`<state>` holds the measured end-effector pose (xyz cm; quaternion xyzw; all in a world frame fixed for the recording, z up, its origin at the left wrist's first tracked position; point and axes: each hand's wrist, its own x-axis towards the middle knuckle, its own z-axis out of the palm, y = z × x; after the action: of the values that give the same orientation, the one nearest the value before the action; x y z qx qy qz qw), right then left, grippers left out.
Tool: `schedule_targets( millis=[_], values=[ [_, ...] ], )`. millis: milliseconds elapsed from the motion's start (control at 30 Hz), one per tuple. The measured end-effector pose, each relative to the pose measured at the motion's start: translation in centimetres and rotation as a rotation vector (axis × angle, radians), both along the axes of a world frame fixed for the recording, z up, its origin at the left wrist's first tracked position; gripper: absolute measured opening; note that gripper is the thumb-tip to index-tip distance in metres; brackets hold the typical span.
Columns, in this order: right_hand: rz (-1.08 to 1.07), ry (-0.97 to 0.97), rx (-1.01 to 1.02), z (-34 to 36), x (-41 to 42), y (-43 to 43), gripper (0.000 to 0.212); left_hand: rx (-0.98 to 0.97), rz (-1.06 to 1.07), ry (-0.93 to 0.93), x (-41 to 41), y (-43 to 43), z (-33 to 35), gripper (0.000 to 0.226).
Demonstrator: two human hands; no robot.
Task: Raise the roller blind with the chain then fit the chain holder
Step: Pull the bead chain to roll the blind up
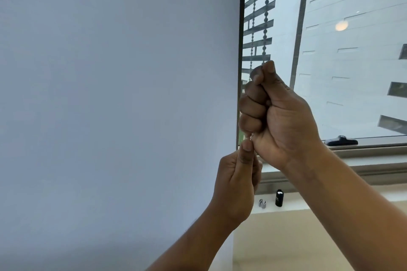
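Note:
The pale roller blind [114, 94] hangs down over the left of the window, its lower edge out of view. A beaded chain [267, 6] drops in two strands beside the blind's right edge. My right hand [277, 116] is a fist closed around the chain, thumb up. Just below it, my left hand [237, 180] pinches the chain's lower part between thumb and fingers. A small grey clip-like piece [262, 203], perhaps the chain holder, stands on the sill below.
A small black bottle [279, 197] stands on the sill next to the grey piece. A dark window handle [341, 140] lies on the frame at the right. Behind the glass is a building facade.

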<state>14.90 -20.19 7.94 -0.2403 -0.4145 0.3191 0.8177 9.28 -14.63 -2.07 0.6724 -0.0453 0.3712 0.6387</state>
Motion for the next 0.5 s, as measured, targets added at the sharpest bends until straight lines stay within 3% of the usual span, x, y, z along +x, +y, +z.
schedule_targets(
  millis=[233,400,500],
  values=[
    [-0.031,0.039,0.003,-2.6,-1.5,-1.4,0.032,0.031,-0.035,0.084,-1.0,-0.1,-2.9,0.059],
    [-0.025,0.042,-0.017,-4.8,-1.9,-2.1,0.025,0.091,-0.022,0.171,-1.3,1.8,-2.4,0.103],
    [-0.057,0.059,-0.077,-7.0,-2.4,-2.1,0.028,0.039,0.019,0.145,-1.3,2.6,0.3,0.08]
  ],
)
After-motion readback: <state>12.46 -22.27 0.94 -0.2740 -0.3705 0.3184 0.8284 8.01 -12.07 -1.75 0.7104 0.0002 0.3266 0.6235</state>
